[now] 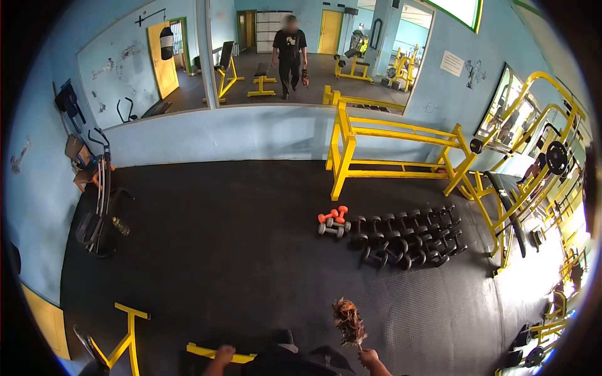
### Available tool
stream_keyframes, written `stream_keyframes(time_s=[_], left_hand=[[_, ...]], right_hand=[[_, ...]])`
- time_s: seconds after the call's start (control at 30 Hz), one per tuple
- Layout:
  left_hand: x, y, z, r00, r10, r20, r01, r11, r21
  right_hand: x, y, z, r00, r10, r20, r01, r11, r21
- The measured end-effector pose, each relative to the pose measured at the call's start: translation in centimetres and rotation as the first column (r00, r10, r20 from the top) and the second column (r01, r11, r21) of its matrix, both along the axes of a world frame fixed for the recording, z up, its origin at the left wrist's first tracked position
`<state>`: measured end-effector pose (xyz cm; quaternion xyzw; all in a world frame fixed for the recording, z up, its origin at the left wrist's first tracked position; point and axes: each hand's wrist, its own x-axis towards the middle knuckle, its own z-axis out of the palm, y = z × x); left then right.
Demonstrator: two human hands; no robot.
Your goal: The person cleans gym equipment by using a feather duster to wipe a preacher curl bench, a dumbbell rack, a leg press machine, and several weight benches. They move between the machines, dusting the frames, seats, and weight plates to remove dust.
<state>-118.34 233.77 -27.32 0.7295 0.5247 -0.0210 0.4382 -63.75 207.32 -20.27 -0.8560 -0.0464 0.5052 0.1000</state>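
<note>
My right hand is closed around the thin handle of a feather duster. The duster's brown, fluffy head points up and away from me over the black floor. My left hand hangs low at the bottom of the view, in front of a yellow metal bar. Its fingers are too small and blurred to make out. A wall mirror reflects a person in dark clothes with the duster hanging at one side.
A yellow rack stands by the mirror wall. Rows of black dumbbells lie on the floor, with orange dumbbells beside them. An exercise machine and a bottle are at left, a weight machine at right.
</note>
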Motion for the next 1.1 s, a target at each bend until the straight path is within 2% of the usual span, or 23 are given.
stream_keyframes(time_s=[0.03,0.07,0.1,0.13,0.17,0.23,0.27,0.37,0.4,0.47,0.53,0.57,0.63,0.67,0.7,0.73,0.77,0.8,0.83,0.87,0.97,1.07,1.1], left_hand=[[3.1,5.4,2.7,0.958,0.071,-0.278,-0.076,0.997,-0.010],[5.2,9.5,4.4,0.959,0.284,-0.022,-0.281,0.955,0.091],[7.6,14.6,5.1,0.950,0.311,-0.030,-0.303,0.939,0.162],[9.8,19.3,5.6,0.933,0.356,0.047,-0.359,0.925,0.123],[12.1,23.4,6.2,0.908,0.399,0.126,-0.411,0.908,0.083],[18.2,30.8,10.2,0.923,0.350,0.158,-0.364,0.929,0.067],[20.6,33.8,10.3,0.930,0.333,0.152,-0.347,0.935,0.073],[27.9,41.9,11.5,0.959,0.240,0.149,-0.254,0.963,0.088],[29.4,43.9,10.2,0.966,0.189,0.176,-0.207,0.974,0.091],[31.0,46.6,9.0,0.984,0.125,0.130,-0.132,0.990,0.049],[29.6,49.1,5.9,0.996,0.094,0.005,-0.094,0.995,-0.035],[28.4,50.6,3.9,0.996,0.077,-0.046,-0.080,0.994,-0.071],[27.9,51.8,5.7,0.910,0.158,-0.382,-0.197,0.978,-0.063],[26.2,52.2,5.1,0.913,0.151,-0.378,-0.153,0.988,0.026],[25.0,53.1,4.7,0.919,0.140,-0.369,-0.104,0.988,0.116],[25.0,54.6,5.6,0.889,0.317,-0.331,-0.357,0.932,-0.065],[25.3,56.0,6.3,0.814,0.483,-0.323,-0.565,0.786,-0.250],[25.6,58.0,6.6,0.819,0.481,-0.313,-0.560,0.789,-0.253],[25.6,60.4,6.7,0.690,0.688,-0.224,-0.696,0.546,-0.467],[27.7,63.3,6.5,0.697,0.681,-0.224,-0.689,0.550,-0.471],[31.3,72.0,5.4,0.894,0.377,-0.242,-0.448,0.749,-0.489],[34.6,83.7,4.2,0.970,-0.005,-0.245,-0.123,0.855,-0.504],[35.3,86.9,3.9,0.959,-0.137,-0.249,-0.012,0.856,-0.517]], right_hand=[[0.5,1.2,-0.2,1.000,-0.007,-0.007,0.007,1.000,-0.011],[1.7,2.1,-1.5,0.995,0.088,-0.055,-0.087,0.996,0.028],[2.7,2.7,-3.2,0.979,0.178,-0.103,-0.171,0.982,0.074],[3.8,3.0,-5.7,0.781,0.623,0.045,-0.623,0.772,0.126],[3.6,4.4,-5.8,0.795,0.606,0.033,-0.605,0.785,0.134],[4.7,8.5,-5.1,0.988,0.144,-0.048,-0.130,0.967,0.217],[5.0,12.1,-4.6,0.975,-0.190,-0.113,0.200,0.976,0.085],[7.2,21.0,-4.7,0.944,-0.291,-0.155,0.290,0.957,-0.028],[8.0,24.3,-4.8,0.936,-0.311,-0.168,0.310,0.950,-0.030],[9.6,31.0,-4.6,0.999,-0.021,0.029,0.021,1.000,0.013],[12.0,36.6,-8.7,0.958,0.206,0.199,-0.227,0.969,0.092],[13.2,40.4,-8.0,0.978,0.100,0.184,-0.124,0.984,0.129],[16.2,47.7,-7.1,0.978,0.036,0.207,-0.083,0.971,0.225],[17.9,51.0,-7.1,0.933,0.098,0.346,-0.212,0.926,0.312],[19.6,54.9,-5.3,0.958,0.023,0.285,-0.125,0.929,0.347],[21.5,59.4,-3.4,0.972,-0.054,0.229,-0.038,0.925,0.377],[23.2,62.8,-2.4,0.970,-0.054,0.238,-0.042,0.925,0.378],[24.8,66.2,-1.7,0.942,-0.075,0.328,-0.098,0.872,0.480],[26.4,69.6,-1.0,0.906,-0.109,0.409,-0.160,0.807,0.568],[28.2,72.8,-0.5,0.904,-0.116,0.413,-0.154,0.810,0.565],[31.3,81.1,1.4,0.906,-0.128,0.404,-0.153,0.789,0.594],[32.0,89.6,6.3,0.926,-0.356,0.127,0.150,0.655,0.741],[32.0,92.4,6.6,0.917,-0.379,0.121,0.176,0.659,0.731]])
